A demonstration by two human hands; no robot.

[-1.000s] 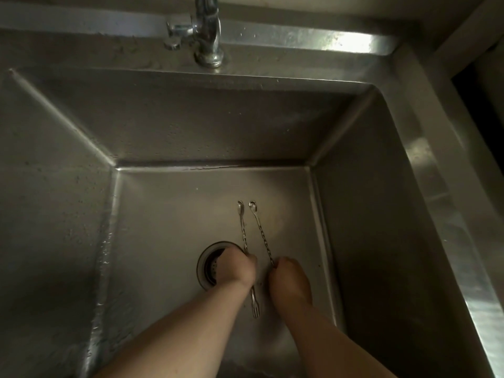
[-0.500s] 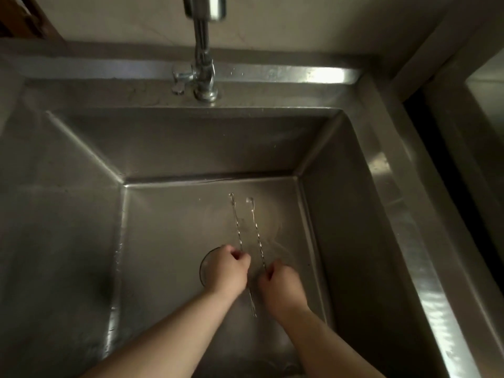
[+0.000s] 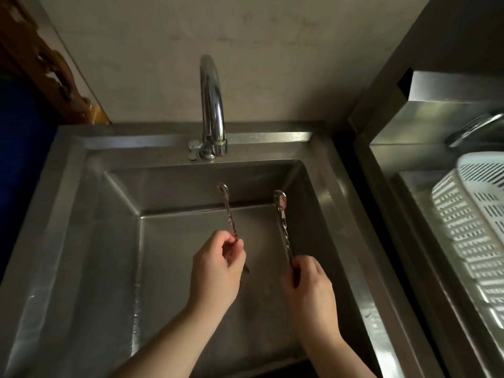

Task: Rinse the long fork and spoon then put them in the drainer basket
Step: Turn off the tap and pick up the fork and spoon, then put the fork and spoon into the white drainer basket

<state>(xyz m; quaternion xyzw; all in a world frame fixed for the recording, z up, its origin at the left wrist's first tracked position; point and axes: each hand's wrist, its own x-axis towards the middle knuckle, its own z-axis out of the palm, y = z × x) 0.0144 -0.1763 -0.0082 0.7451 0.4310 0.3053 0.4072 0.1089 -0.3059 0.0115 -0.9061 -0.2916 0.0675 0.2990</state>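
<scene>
A: What do the hands hold over the steel sink [image 3: 81, 241]?

B: The left hand [image 3: 216, 271] pinches the long twisted-metal fork [image 3: 229, 214]; the right hand [image 3: 309, 285], at its 3 o'clock, grips the matching long spoon [image 3: 282, 219].

A: And the white slotted plastic drainer basket [image 3: 469, 222]?

B: Well apart, 3 o'clock.

both hands up over the sink [image 3: 81, 241] now. left hand [image 3: 216, 271] pinches the fork [image 3: 228, 211], tines poking out just below the fingers. right hand [image 3: 311, 285] grips the spoon [image 3: 282, 222], bowl hidden in the fist. both twisted handles point far, hook ends up, well apart. tap [image 3: 211, 105] stands beyond them. white basket [image 3: 469, 214] sits far right.
</scene>
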